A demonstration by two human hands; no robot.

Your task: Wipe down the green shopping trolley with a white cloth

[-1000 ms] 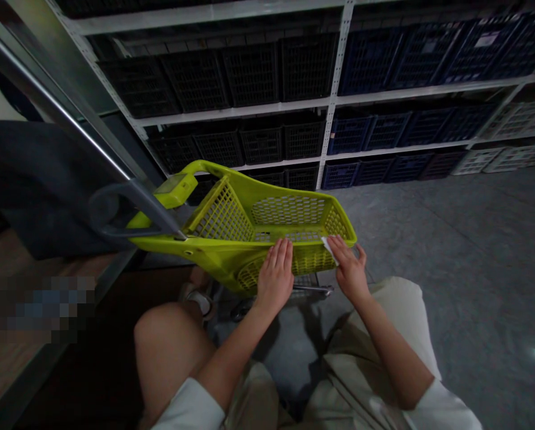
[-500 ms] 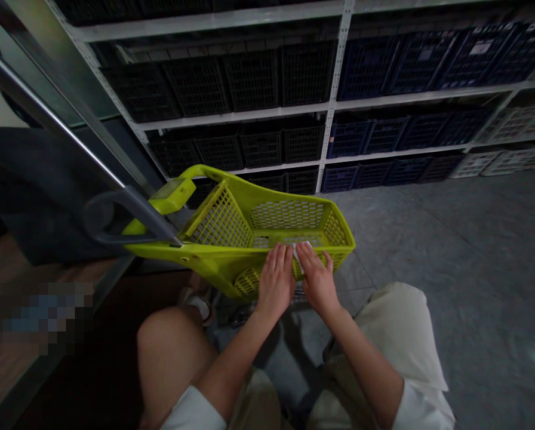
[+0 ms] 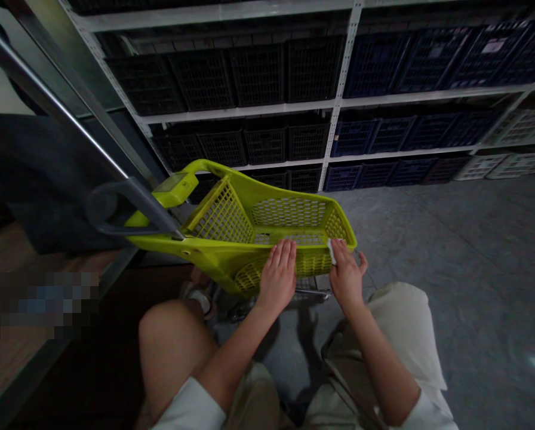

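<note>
Lime-yellow moulded plastic shopping basket [image 3: 214, 254] with perforated lattice walls, mounted on a chrome wire trolley frame [image 3: 312, 294], tilted in view, its long front wall facing the person and a dark grey looped handle [image 3: 115, 206] at its far left end. Interior: the mesh floor shows, with nothing clearly lying on it. Left hand [image 3: 277, 275]: fingers close together, laid flat against the outer front wall, not gripping. Right hand [image 3: 347, 276]: fingers lightly spread at the front right corner of the rim, a small white scrap of paper or cloth [image 3: 331, 252] against the thumb side; whether it is pinched cannot be told. Behind: white perforated steel shelving [image 3: 339, 71] stacked with black plastic crates [image 3: 258, 74], navy plastic crates [image 3: 433, 60] and white plastic crates [image 3: 522, 125], all closed from view by shadow, above a grey concrete floor [image 3: 451, 239].
</note>
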